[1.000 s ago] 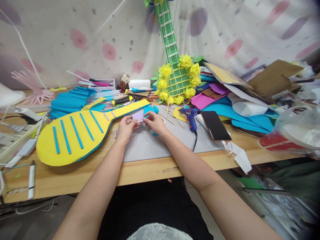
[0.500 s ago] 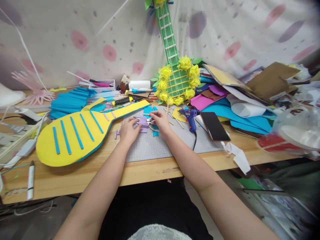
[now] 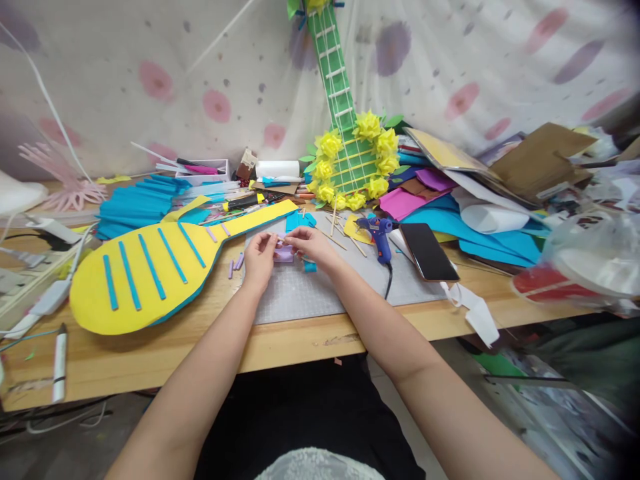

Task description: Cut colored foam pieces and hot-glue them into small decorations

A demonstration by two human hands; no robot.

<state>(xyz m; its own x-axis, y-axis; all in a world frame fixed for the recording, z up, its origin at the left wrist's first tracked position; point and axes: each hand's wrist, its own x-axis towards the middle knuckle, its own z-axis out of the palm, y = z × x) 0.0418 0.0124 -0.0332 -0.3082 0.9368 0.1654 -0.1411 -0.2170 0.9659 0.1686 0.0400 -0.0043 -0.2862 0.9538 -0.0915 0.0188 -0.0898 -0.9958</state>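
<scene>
My left hand (image 3: 259,261) and my right hand (image 3: 316,247) meet over the grey cutting mat (image 3: 295,300). The fingertips of both are pinched together around something small and thin, too tiny to name. Beneath them lies a piece of purple paper (image 3: 285,255), partly covered by the fingers. A blue paper scrap (image 3: 310,266) shows under my right hand. Left of my left hand are several small purple paper rolls (image 3: 235,264). The yellow and blue cardboard guitar shape (image 3: 140,293) lies further left, with blue strips across its body and purple ones on its neck.
Right of the hands are thin wooden sticks (image 3: 358,248), a blue hot glue gun (image 3: 383,239) and a phone (image 3: 429,252). Behind stands a green paper guitar (image 3: 345,100) with yellow flowers. Paper sheets (image 3: 495,250) pile up at right. A marker (image 3: 59,363) lies front left.
My hands have come together, fingertips now touching over the purple paper. The thin stick and dark pointed tool seen between them before no longer show clearly. The view has shifted slightly.
</scene>
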